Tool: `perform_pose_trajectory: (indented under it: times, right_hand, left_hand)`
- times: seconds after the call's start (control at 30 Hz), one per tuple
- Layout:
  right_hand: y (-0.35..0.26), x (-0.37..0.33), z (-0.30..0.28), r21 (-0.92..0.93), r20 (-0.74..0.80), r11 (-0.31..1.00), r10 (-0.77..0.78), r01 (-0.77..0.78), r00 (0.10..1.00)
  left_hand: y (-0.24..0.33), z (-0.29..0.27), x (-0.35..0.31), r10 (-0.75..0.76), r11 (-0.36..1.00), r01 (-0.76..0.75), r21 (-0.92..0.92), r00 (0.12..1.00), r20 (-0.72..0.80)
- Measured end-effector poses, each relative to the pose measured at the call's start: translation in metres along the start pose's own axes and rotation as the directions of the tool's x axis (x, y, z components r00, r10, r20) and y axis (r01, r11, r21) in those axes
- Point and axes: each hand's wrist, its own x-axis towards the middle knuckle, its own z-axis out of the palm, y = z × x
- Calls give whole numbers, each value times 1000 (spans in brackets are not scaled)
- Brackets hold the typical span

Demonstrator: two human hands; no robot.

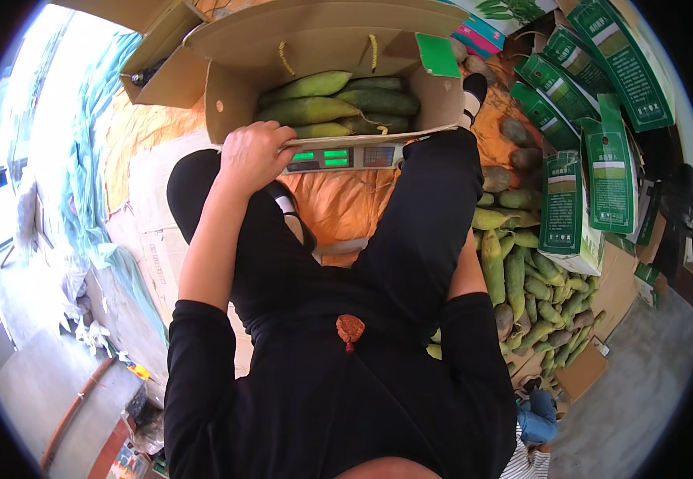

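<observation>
While left grip (255, 153) touches carton (326, 56) rim | green radishes (306, 109) lie inside

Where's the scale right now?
In the head view, the scale is at upper centre, its lit panel along the near edge of the open box, just right of the left hand.

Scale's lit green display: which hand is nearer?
Left: the left hand is just left of the display, at the box's near rim. Right hand is hidden behind the right leg.
</observation>
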Motion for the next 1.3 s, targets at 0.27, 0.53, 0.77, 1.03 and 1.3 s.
perform_pose_trajectory:
  times: [0.27, 0.53, 0.77, 1.03, 1.3]
  right_hand:
    - [-122, -86, 36, -238, 111, 807, -531, 541, 840]
    - [-302, -204, 95, -209, 143, 403, -889, 891, 435]
    - [-321, -261, 208, 177, 410, 354, -875, 918, 258]
    - [-260, -250, 309, -356, 864, -367, -479, 859, 153]
    - [-264, -224, 272, -411, 759, 76, -524, 909, 387]
  left_hand:
    - [-11, 0, -14, 5, 1000, -4, 8, 999, -34]
    - [-8, 4, -5, 32, 999, -33, -34, 999, -30]
    - [-9, 2, -9, 14, 999, -15, -50, 1000, -22]
    - [-10, 1, -8, 34, 999, -35, -32, 999, -10]
    - [-11, -4, -14, 25, 996, -26, -84, 999, -22]
